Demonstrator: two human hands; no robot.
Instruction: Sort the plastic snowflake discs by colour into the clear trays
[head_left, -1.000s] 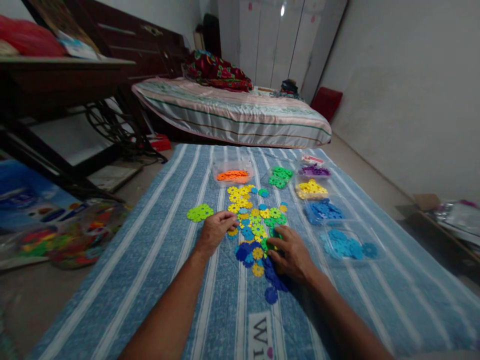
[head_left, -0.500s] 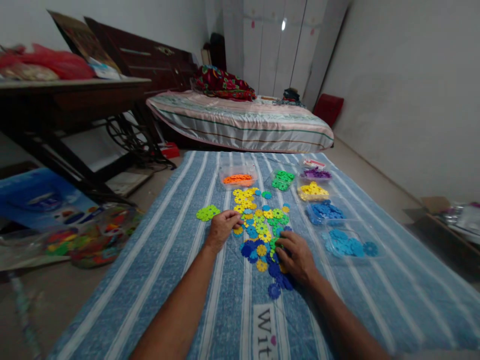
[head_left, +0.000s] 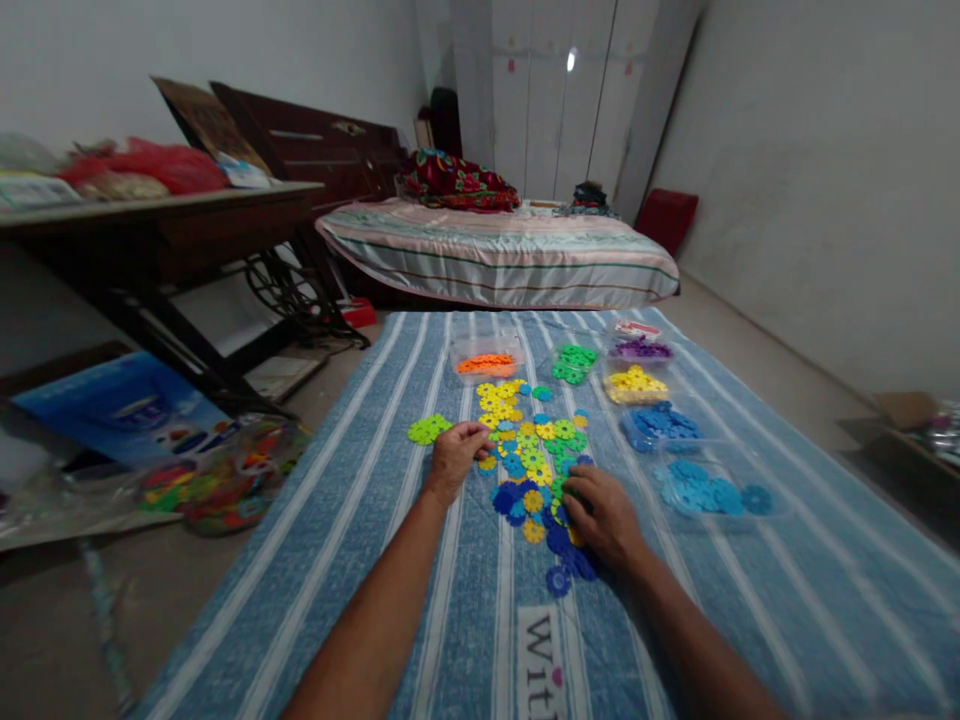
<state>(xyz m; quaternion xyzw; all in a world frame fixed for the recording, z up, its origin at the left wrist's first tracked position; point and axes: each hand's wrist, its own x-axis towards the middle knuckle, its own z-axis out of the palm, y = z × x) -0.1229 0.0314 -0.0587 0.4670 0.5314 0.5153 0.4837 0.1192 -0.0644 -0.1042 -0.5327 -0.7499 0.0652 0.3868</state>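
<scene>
A loose pile of flower-shaped plastic discs (head_left: 534, 459) in yellow, green, light blue and dark blue lies mid-table. My left hand (head_left: 459, 458) is at the pile's left edge, thumb and fingers pinched together; what they hold, if anything, is hidden. Just behind that hand sits a small heap of lime-green discs (head_left: 429, 430). On the pile's right side my right hand (head_left: 606, 515) has its fingers curled down against green and dark blue discs, its fingertips partly hidden. One dark blue disc (head_left: 558, 580) lies at the near end of the pile.
Clear tubs hold orange discs (head_left: 487, 365), green discs (head_left: 574, 364), purple discs (head_left: 641, 348), yellow discs (head_left: 636, 384), blue discs (head_left: 664, 427) and light blue discs (head_left: 705, 488). A striped blue cloth (head_left: 337, 480) covers the table. Beyond stands a bed (head_left: 502, 255); at left, a sewing-machine table (head_left: 277, 200).
The whole view has shifted slightly, so everything appears a little further right. Both hands keep nearly the same places at the pile, and no disc has visibly moved.
</scene>
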